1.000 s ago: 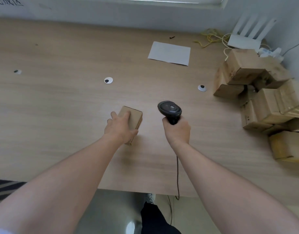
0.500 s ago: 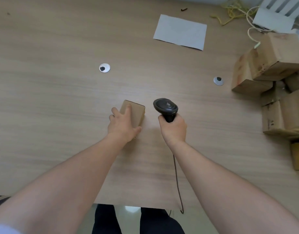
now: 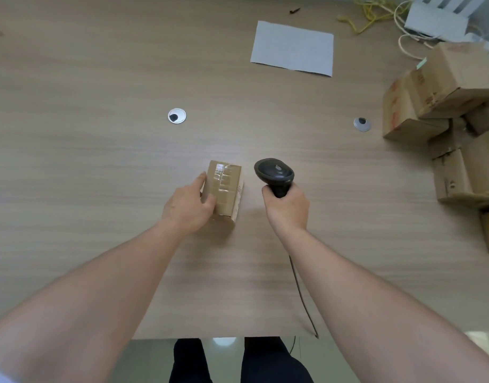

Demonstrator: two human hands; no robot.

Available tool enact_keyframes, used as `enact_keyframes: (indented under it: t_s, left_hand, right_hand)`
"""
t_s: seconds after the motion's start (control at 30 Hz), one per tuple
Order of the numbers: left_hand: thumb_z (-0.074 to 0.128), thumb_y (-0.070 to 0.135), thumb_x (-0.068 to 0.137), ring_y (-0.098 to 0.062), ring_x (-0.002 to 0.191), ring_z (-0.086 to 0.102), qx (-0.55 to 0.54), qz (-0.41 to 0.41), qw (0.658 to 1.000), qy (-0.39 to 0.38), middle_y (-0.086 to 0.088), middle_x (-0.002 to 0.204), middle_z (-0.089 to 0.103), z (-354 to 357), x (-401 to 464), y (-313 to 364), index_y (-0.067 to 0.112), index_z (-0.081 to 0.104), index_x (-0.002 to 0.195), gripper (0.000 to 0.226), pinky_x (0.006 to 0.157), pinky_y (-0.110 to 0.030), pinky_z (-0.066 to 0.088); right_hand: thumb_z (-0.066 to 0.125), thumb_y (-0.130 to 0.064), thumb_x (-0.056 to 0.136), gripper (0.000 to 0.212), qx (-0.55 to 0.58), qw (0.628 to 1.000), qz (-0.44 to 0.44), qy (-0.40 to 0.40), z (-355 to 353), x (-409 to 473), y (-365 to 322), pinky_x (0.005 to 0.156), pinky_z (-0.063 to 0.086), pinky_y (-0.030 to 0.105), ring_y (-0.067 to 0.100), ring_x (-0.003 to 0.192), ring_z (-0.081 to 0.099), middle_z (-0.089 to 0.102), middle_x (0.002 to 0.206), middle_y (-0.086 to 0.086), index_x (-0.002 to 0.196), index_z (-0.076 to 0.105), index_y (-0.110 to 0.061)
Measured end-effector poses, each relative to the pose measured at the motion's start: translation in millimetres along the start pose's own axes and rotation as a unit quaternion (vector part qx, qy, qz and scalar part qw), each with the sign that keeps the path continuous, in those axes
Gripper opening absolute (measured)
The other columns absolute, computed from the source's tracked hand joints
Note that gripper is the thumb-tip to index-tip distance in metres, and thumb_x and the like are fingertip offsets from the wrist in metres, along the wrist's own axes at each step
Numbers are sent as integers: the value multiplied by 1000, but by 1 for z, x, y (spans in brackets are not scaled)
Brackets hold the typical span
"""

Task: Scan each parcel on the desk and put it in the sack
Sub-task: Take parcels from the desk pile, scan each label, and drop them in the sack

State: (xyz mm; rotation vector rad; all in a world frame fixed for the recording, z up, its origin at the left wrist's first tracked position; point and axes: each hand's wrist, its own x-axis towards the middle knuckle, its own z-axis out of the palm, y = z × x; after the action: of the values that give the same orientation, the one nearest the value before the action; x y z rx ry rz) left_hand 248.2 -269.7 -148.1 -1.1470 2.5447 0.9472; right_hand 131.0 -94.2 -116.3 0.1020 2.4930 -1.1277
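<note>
Left hand (image 3: 189,207) grips parcel (image 3: 224,189) on its left side, parcel standing on table (image 3: 99,161). Right hand (image 3: 287,208) is closed round scanner (image 3: 274,174), just right of parcel. Label seems to face right: aim scanner head squarely at it, steady parcel. Sack not visible.

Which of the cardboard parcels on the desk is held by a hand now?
The small taped parcel at the desk's middle: the left hand grips it, apart from the parcel pile at right.
</note>
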Motion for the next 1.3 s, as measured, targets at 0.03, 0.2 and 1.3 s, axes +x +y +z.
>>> enact_keyframes:
  t_s: [0.03, 0.2, 1.3]
  left_hand:
    - [47, 45, 101, -29, 108, 63, -1, 1, 1000, 2, 1, 112, 69, -1, -1, -5, 34, 26, 162, 66, 93, -46, 53]
    - [46, 45, 104, -29, 103, 60, -5, 13, 999, 30, -4, 135, 38, 1, -5, -5, 47, 28, 157, 56, 83, -39, 48]
    - [83, 36, 61, -13, 115, 63, -257, -53, 961, -82, 0, 138, 47, -3, 13, -5, 69, 31, 145, 104, 97, -41, 57]
  right_hand:
    - [71, -37, 88, 20, 1, 1000, 0, -3, 3, -2, -2, 70, 42, 31, 26, 84, 64, 66, 80, -5, 80, 59, -23]
    - [71, -37, 87, 20, 11, 1000, -2, -5, 6, -2, -5, 69, 44, 31, 25, 81, 65, 67, 80, -5, 79, 59, -23]
    - [69, -32, 82, 19, 8, 988, -75, -134, -27, 24, 3, 54, 43, 29, 23, 57, 57, 60, 62, -4, 71, 57, -22]
